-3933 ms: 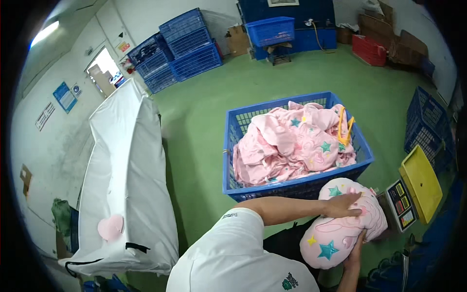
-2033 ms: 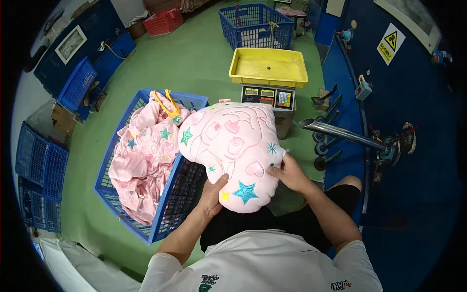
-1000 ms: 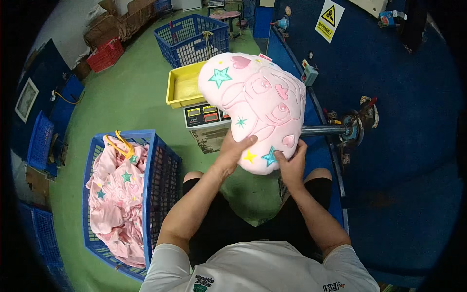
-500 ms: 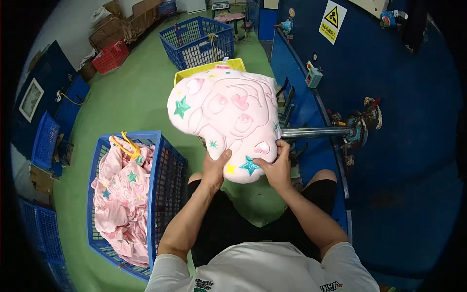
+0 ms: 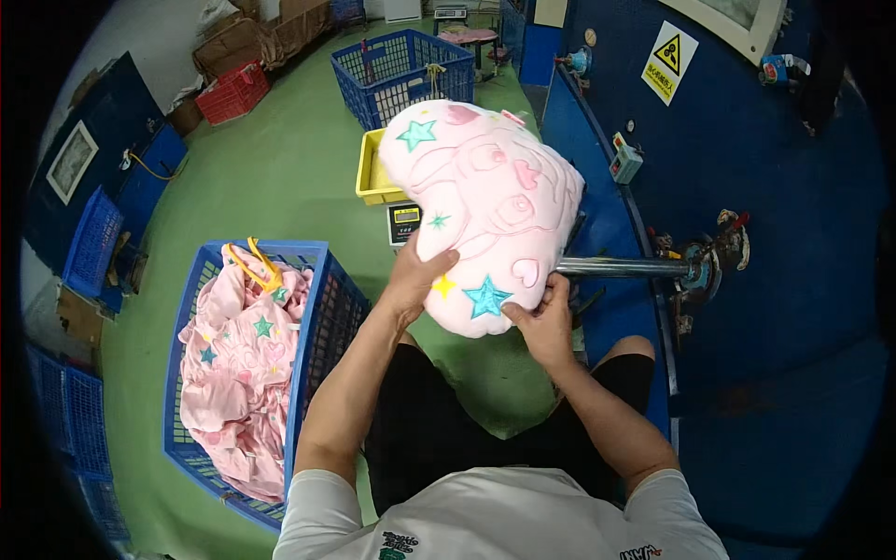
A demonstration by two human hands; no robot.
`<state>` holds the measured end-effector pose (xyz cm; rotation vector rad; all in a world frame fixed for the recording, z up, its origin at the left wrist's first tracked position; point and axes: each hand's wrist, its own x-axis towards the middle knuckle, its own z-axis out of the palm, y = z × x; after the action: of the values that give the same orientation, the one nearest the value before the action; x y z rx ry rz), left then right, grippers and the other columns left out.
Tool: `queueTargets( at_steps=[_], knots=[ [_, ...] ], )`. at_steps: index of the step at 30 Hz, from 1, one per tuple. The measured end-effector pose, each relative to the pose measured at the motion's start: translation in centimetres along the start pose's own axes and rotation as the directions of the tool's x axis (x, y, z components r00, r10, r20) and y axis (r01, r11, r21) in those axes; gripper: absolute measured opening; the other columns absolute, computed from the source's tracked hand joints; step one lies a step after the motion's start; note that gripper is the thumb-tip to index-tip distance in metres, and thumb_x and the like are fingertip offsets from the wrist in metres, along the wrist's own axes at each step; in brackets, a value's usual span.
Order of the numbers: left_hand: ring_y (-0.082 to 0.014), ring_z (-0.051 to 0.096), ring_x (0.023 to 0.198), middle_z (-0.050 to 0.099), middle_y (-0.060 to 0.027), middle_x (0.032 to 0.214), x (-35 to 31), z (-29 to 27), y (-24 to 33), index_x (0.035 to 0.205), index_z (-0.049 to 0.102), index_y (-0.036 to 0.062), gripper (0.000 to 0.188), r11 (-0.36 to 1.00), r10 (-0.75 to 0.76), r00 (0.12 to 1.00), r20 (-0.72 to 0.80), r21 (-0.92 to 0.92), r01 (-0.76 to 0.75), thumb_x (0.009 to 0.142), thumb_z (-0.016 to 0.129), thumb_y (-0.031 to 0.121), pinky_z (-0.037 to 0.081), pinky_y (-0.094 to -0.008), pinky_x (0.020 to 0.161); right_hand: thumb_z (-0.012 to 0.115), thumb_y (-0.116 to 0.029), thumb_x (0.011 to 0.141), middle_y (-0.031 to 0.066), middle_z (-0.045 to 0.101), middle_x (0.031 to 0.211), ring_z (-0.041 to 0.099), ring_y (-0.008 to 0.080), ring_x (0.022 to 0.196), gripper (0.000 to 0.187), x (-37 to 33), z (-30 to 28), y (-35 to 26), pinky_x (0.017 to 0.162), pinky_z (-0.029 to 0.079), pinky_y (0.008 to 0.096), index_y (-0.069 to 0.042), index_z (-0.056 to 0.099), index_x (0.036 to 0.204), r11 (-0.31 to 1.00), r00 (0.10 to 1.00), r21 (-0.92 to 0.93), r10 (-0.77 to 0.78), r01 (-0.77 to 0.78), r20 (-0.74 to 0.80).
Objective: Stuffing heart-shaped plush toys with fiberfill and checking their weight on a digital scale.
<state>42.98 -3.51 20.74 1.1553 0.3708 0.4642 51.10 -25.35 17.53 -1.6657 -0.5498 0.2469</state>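
I hold a stuffed pink cushion (image 5: 485, 205) with teal and yellow stars up in front of me. My left hand (image 5: 417, 276) grips its lower left edge. My right hand (image 5: 542, 319) grips its bottom right, beside a teal star. A shiny metal tube (image 5: 625, 268) juts out level from the blue machine (image 5: 747, 233) on the right and meets the cushion's lower right side; its tip is hidden by the cushion.
A blue crate (image 5: 329, 308) of flat pink covers stands on the green floor at my left. A yellow tray on a scale (image 5: 371, 177) sits behind the cushion. Another blue basket (image 5: 401, 75), a red crate (image 5: 233, 91) and cardboard boxes lie farther back.
Over the frames I turned from the crate toward the blue machine, carrying the cushion. It has swung from right to left in front of the metal tube, both hands shifting along its lower edge.
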Motion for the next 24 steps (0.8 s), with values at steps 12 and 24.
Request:
queueTargets(
  at_steps=[12,24],
  knots=[
    [-0.0227,0.069,0.086,0.066,-0.0210,0.111,4.6,-7.4,2.4,0.131,0.049,-0.0101,0.048,0.971,0.149,0.909,-0.389,-0.115,-0.209,0.093,0.070,0.009,0.060,-0.0278,0.067,0.063,-0.026,0.097,0.0096,0.070,0.082,0.063,0.0293,0.063,0.020,10.6,-8.3,-3.0,0.058,0.047,0.0423,-0.005,0.064,0.097,0.655,0.910,-0.676,-0.411,0.337,0.056],
    [-0.0227,0.066,0.084,0.063,-0.0195,0.107,14.2,1.6,-0.5,0.138,0.040,-0.0105,0.062,0.993,-0.037,0.863,-0.504,-0.115,-0.025,0.095,0.067,0.026,0.057,-0.0305,0.068,0.051,-0.041,0.102,0.0120,0.068,0.071,0.063,0.0372,0.061,0.040,11.4,-8.6,-3.5,0.058,0.047,0.0489,-0.006,0.064,0.089,0.476,0.982,-0.863,-0.154,0.169,0.107]
  ],
)
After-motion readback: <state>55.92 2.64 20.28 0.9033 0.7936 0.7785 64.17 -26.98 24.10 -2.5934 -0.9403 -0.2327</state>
